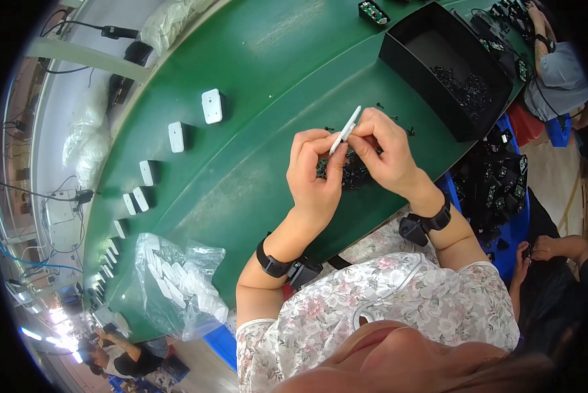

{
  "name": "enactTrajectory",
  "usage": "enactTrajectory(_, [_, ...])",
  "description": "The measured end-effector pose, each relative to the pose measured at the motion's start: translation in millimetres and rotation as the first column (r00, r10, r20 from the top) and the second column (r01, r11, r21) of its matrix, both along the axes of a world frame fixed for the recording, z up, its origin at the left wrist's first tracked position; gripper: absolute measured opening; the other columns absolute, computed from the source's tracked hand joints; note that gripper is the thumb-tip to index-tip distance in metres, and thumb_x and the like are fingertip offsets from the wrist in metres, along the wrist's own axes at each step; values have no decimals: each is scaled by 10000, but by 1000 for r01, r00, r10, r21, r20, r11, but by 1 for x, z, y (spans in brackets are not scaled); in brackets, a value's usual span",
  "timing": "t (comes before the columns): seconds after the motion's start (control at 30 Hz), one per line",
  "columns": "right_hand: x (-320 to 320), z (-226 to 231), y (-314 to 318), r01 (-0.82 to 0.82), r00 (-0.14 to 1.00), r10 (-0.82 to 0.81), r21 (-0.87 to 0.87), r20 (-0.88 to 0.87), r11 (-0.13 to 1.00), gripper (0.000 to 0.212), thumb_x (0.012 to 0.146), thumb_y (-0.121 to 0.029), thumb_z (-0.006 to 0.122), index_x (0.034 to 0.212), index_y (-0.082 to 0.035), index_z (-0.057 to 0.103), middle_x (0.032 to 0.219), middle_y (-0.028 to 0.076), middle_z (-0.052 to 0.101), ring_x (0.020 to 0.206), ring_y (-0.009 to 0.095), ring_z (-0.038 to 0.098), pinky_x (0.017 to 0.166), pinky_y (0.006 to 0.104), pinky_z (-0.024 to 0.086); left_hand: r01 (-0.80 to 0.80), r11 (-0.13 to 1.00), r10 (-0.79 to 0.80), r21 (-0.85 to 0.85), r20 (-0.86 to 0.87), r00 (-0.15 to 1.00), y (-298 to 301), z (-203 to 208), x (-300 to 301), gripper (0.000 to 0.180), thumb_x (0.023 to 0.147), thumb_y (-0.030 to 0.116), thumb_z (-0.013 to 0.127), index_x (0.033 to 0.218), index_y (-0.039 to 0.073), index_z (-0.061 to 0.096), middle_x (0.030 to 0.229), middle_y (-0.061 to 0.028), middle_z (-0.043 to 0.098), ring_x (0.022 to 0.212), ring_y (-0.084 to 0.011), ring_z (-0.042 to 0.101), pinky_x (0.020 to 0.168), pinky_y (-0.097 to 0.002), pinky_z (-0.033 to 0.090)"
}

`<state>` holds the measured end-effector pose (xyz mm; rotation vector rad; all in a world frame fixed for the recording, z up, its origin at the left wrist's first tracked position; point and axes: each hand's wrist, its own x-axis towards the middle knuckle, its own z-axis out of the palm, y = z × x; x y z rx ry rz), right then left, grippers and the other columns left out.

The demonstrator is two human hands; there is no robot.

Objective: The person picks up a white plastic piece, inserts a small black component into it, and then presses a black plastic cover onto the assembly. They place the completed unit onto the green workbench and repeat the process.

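Held edge-on above the green table (241, 190) is a thin white plastic cover (353, 118). My left hand (312, 171) pinches its lower left part between thumb and fingers. On the other side, my right hand (387, 152) has its fingertips closed at the cover; a small dark piece shows there, too small to name. Beneath both hands lies a pile of small black parts (354, 175), partly hidden by them. A clear plastic bag (210, 257) with several white covers (169, 278) rests on the table to the left of my left forearm.
White-topped black units (212, 106) stand in a curved line along the table's left. A black bin (399, 60) at the far right holds small black parts. To my right, a blue crate (525, 216) contains black housings. Other people's hands (548, 248) work at the right.
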<state>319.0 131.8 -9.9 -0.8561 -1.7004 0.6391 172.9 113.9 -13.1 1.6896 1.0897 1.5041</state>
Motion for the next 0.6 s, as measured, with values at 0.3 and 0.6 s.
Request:
enactTrajectory(0.3, [-9,-23,-7,125,992,-119,158,-47,980,94,865,-28,599,863,-24,505,759,94,489,618,194,443,521,284,362,-66,942,170,329,-301,938,-2,1,6,141,798,-42,656,907,-3,575,912,-125,578,700,-201,603,565,-262,496])
enactTrajectory(0.6, [13,9,-15,276,959,-280,-82,-42,958,248,813,-166,705,986,-64,560,953,19,500,724,87,421,604,215,348,295,873,-113,-389,427,897,-1,12,-8,51,893,-4,572,880,-17,525,957,-73,507,705,-119,599,576,-218,483])
